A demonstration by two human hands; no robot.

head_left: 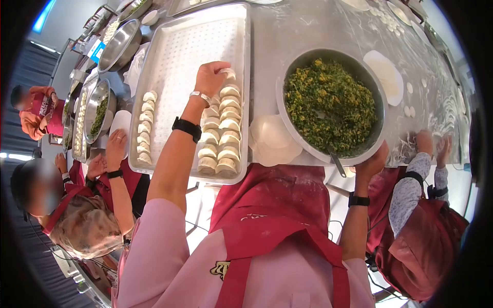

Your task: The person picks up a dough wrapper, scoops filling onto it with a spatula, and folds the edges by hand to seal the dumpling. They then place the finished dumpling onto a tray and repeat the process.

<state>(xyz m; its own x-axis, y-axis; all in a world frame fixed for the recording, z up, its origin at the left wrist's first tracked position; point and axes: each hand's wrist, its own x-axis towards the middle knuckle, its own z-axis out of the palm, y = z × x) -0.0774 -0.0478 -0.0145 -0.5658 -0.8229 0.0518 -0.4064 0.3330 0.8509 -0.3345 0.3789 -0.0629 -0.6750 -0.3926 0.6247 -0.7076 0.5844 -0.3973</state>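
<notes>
My left hand [211, 79] reaches over a perforated metal tray [179, 46], its fingers pinching a pale folded dumpling [229, 74] at the far end of a row. Two rows of dumplings [229, 124] line the tray's right side, and a shorter row runs along its left side. At the near right, my right hand [373, 161] grips the rim of a steel bowl [381, 110]; part of its fingers is hidden by the bowl. Chopped green and yellow filling [328, 102] fills the bowl, with a spoon [336, 163] leaning out over the near rim.
Round dough wrappers [272, 138] lie between tray and bowl; more wrappers [385, 77] lie right of the bowl. Floury plastic covers the metal table [277, 31]. Co-workers stand on both sides, one person's hands [425, 142] at the right edge. Steel bowls [120, 46] stand at left.
</notes>
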